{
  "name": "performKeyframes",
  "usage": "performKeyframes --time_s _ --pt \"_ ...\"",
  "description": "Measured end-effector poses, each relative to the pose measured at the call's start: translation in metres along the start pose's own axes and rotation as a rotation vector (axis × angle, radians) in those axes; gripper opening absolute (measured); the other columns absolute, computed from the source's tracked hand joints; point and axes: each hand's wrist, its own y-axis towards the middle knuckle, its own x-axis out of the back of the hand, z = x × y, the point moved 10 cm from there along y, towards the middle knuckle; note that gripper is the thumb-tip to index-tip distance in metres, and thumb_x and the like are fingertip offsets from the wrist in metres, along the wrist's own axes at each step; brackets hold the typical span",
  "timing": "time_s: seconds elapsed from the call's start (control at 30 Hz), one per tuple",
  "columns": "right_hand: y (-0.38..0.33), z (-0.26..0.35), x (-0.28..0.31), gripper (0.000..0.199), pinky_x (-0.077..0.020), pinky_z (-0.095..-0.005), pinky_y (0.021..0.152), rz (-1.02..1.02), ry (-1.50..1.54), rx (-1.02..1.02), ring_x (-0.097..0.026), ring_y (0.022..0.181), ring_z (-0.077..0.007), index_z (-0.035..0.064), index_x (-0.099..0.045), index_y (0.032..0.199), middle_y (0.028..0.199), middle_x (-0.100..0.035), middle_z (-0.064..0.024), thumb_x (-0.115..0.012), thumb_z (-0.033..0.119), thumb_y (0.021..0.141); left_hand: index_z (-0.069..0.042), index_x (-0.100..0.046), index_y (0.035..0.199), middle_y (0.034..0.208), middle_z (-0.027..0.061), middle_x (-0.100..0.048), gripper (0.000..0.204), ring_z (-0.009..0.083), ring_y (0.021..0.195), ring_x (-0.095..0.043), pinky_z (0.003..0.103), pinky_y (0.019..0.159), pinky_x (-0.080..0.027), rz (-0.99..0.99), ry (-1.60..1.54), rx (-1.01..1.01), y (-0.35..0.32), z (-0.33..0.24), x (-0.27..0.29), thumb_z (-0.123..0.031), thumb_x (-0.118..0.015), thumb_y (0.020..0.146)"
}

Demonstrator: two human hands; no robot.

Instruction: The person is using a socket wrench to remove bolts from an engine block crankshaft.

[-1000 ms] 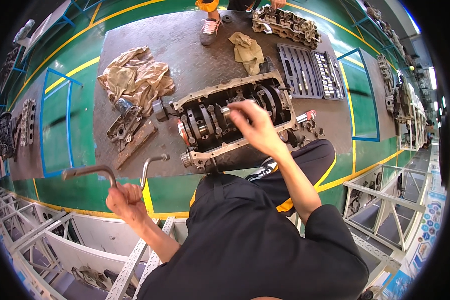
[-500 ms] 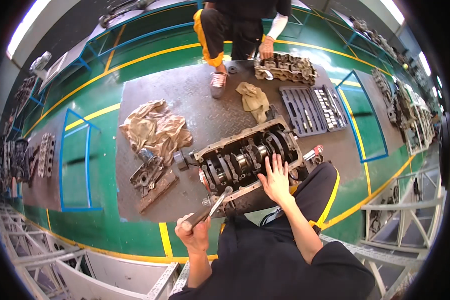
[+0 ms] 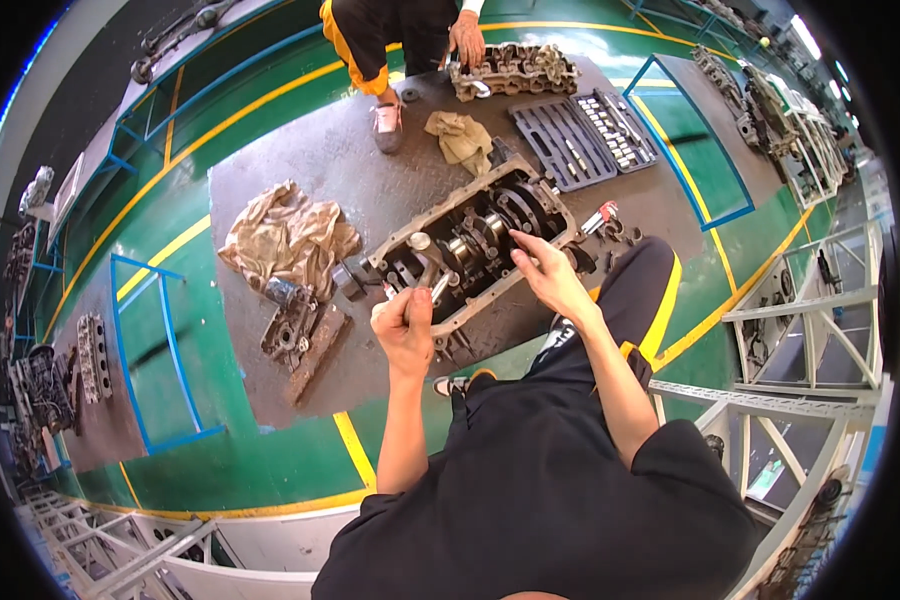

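An engine block (image 3: 490,297) lies with its open side up, its crankshaft (image 3: 480,235) showing inside. My left hand (image 3: 404,325) is closed around a metal tool with a round end (image 3: 420,242), above the near left part of the block. A shiny rod-like part of the tool (image 3: 441,287) shows just past my fingers; its grip is hidden by the hand. Over the block's right half, my right hand (image 3: 555,280) has its fingers apart and bent a little, with nothing visible in them. Its fingertips are close to the crankshaft; whether they touch it I cannot tell.
A crumpled brown cloth (image 3: 288,240), metal parts (image 3: 295,325) and a wooden block (image 3: 322,352) lie to the left. Beyond are a rag (image 3: 460,140), an open socket set (image 3: 570,150) and a cylinder head (image 3: 515,72) under another person's hand (image 3: 466,40).
My left hand has moved forward with the tool, from the near edge to over the block. My right hand has lifted from lying flat, its fingers now bent. The view has shifted.
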Motion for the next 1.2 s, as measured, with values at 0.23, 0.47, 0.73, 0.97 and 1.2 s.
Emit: performKeyframes --time_s 0.23,0.47,0.73,0.97,1.2 --pt "0.001 0.173 0.053 0.038 -0.0422 -0.0308 0.098 -0.198 0.485 0.3 -0.058 0.114 -0.0201 0.0 -0.051 0.131 0.121 -0.062 -0.0148 -0.045 0.023 0.103 -0.008 -0.042 0.057 0.048 -0.0052 -0.036 0.051 0.0042 0.043 -0.03 0.026 0.04 -0.021 0.295 -0.022 0.125 0.037 0.005 -0.044 -0.03 -0.051 0.102" --pt "0.081 0.236 0.034 0.024 -0.0451 -0.0442 0.077 -0.417 0.27 0.523 -0.059 0.087 -0.0399 -0.0012 -0.049 0.099 0.09 -0.058 -0.0225 -0.043 0.022 0.099 -0.01 -0.042 0.058 0.052 -0.0067 -0.037 0.051 0.0036 0.046 -0.029 0.027 0.042 -0.018 0.305 -0.174 0.22 0.089 0.02 -0.046 -0.035 -0.049 0.102" --pt "0.054 0.216 0.021 0.019 -0.0309 -0.0273 0.051 -0.286 0.647 0.427 -0.039 0.056 -0.009 0.0017 -0.049 0.077 0.062 -0.043 -0.0021 -0.042 0.012 0.091 0.002 -0.048 0.067 0.055 0.0002 -0.044 0.044 0.0102 0.054 -0.038 0.032 0.048 -0.031 0.218 0.13 0.064 0.047 0.017 -0.034 -0.027 -0.052 0.1" --pt "0.047 0.239 -0.01 0.02 -0.034 -0.0313 0.054 -0.041 0.609 0.497 -0.039 0.058 -0.015 0.0016 -0.045 0.079 0.063 -0.041 -0.0062 -0.038 0.015 0.091 -0.001 -0.049 0.066 0.057 -0.0034 -0.046 0.035 0.0111 0.056 -0.043 0.031 0.053 -0.039 0.125 -0.202 -0.004 -0.01 -0.003 -0.102 -0.019 -0.059 0.094" --pt "0.02 0.214 0.026 0.018 -0.0349 -0.0322 0.065 -0.488 0.271 0.659 -0.043 0.069 -0.0178 0.0047 -0.047 0.083 0.076 -0.045 -0.0048 -0.042 0.018 0.094 -0.006 -0.05 0.065 0.06 -0.0017 -0.044 0.036 0.0079 0.057 -0.04 0.029 0.049 -0.031 -0.028 0.129 -0.112 0.089 0.007 -0.09 -0.021 -0.056 0.097"
